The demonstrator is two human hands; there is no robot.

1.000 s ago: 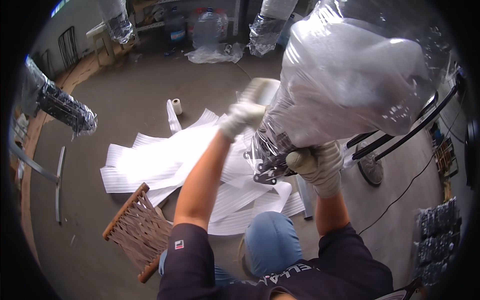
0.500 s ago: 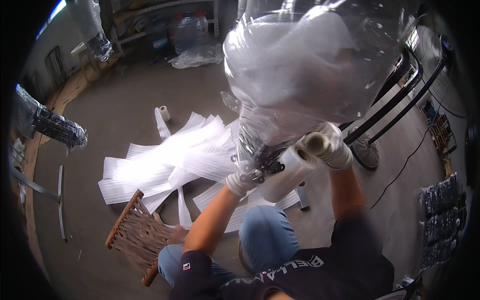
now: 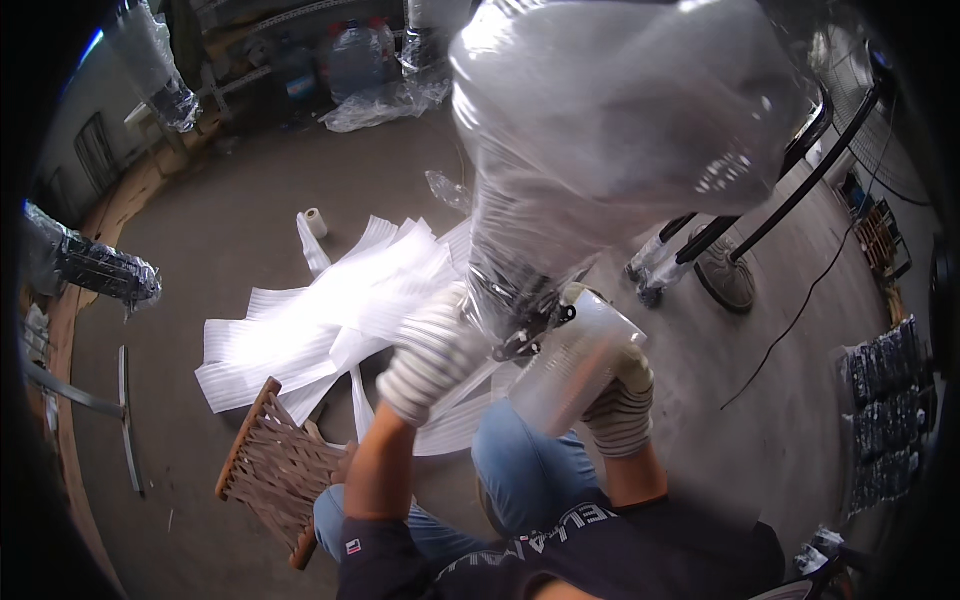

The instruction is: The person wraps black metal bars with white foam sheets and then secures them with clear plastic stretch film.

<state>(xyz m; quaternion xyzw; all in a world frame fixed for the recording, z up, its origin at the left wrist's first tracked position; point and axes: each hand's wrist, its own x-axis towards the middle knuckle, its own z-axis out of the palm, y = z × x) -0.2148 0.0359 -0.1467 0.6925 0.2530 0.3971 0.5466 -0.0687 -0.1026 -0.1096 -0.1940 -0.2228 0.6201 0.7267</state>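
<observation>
A large bulky object (image 3: 620, 110), swathed in shiny clear film over whitish padding, fills the upper middle. It narrows downward to a dark lower end with black hinge-like metal pieces (image 3: 520, 343). My left hand (image 3: 435, 355), in a striped white knit glove, is closed against the left side of this lower end, its fingertips partly hidden. A thick roll of clear stretch film (image 3: 572, 375) lies slanted just right of the black pieces. My right hand (image 3: 622, 400), gloved alike, grips the roll from its right side. Both hands are above my knees.
White foam sheets (image 3: 330, 320) lie heaped on the floor, with a small roll (image 3: 316, 222) behind. A woven-seat wooden stool (image 3: 285, 470) stands at left. Black tubes (image 3: 790, 180), a round-based stand (image 3: 722, 275) and a cable (image 3: 800, 330) are at right; wrapped dark parts (image 3: 885, 420) lie beyond.
My right hand and the film roll have swung down and nearer to me. My left hand has come up to the left side of the wrapped object's lower end.
</observation>
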